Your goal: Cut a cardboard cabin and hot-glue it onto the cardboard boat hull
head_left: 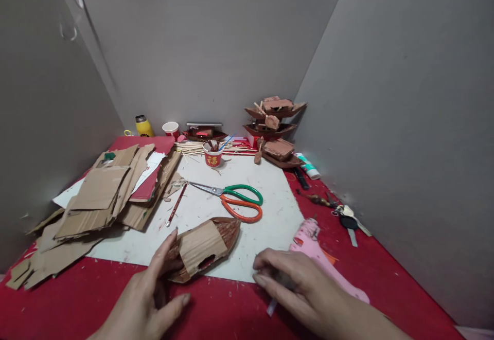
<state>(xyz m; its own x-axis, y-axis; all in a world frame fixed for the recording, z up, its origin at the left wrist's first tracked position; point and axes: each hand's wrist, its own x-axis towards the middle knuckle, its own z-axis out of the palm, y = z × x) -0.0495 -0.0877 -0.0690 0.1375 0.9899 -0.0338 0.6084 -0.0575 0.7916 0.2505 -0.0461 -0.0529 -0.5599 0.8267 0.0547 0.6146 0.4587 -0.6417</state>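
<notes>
A small cardboard boat (203,247) with a tan roof and brown pointed ends lies on the white sheet near the front. Beside its left end is my left hand (150,288), fingers and thumb apart, with nothing held. My right hand (297,288) is to the right of the boat, its fingers curled around a thin translucent stick (272,306) whose end sticks out below. A pink glue gun (328,265) lies just behind and right of that hand. Scissors (227,196) with green and orange handles rest behind the boat, next to a dark red pencil (176,205).
Stacked cardboard pieces (102,188) cover the left side. A red paper cup (213,156), thin wooden sticks (189,148) and a yellow bottle (144,126) stand or lie at the back. Brown model boats (276,129) are at the back right, with keys (348,220) at the right edge.
</notes>
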